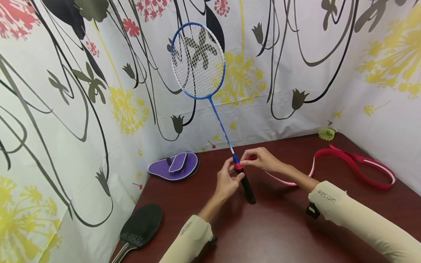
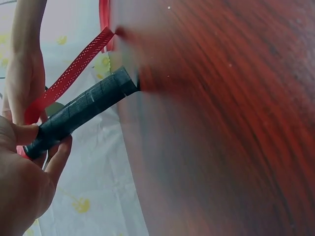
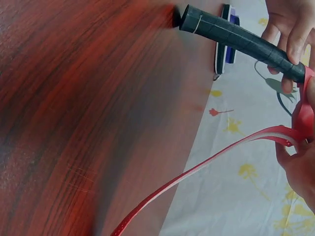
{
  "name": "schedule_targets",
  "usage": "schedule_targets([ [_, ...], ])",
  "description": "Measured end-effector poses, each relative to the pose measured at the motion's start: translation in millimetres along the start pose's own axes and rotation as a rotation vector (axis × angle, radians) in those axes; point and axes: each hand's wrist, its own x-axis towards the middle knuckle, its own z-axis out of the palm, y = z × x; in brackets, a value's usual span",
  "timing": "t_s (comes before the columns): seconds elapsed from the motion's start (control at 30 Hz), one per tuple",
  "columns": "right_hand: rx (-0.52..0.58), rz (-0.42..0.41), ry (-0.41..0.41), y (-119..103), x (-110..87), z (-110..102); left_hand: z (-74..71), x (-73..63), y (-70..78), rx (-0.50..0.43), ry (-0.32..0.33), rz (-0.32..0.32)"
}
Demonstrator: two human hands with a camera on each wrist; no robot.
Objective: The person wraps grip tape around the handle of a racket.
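Racket [image 1: 222, 124] leans mid-frame, long axis from upper centre down-right to black handle [image 1: 247, 188]. Left grip [image 1: 228, 180] holds handle top from left; right grip [image 1: 263, 159], just beside, pinches red tape [image 2: 73, 71] there from right. Left cuff [image 1: 194, 230], right cuff [image 1: 329, 201]: "LetsSlim". Paddle [image 1: 141, 223] lettering too small.

Head view: black paddle [image 1: 146, 221] cut off by bottom edge, lettering [image 1: 134, 239] illegible. Left wrist view: left hand [image 2: 24, 177] cut off by left edge, bench [image 2: 172, 147] partly blurred. Right wrist view: right hand [image 3: 302, 169] cut by right edge, red tape [image 3: 177, 180] by bottom edge; purple case [image 3: 230, 54] partly behind black grip [image 3: 241, 41].
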Motion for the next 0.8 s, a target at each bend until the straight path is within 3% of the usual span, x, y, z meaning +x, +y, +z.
schedule_targets([
  [0.37,-0.005,-0.054,0.013,8,-5.7,0,-8.3,1.7,-0.9,-0.168,-0.147,-0.057],
  [0.53,0.033,-0.073,0.002,12,-7.7,5,-9.2,2.4,-2.5,-0.21,-0.171,-0.093],
  [0.8,0.068,-0.044,0.009,9,-8.9,9,-10.3,1.1,-1.8,-0.304,-0.171,-0.077],
])
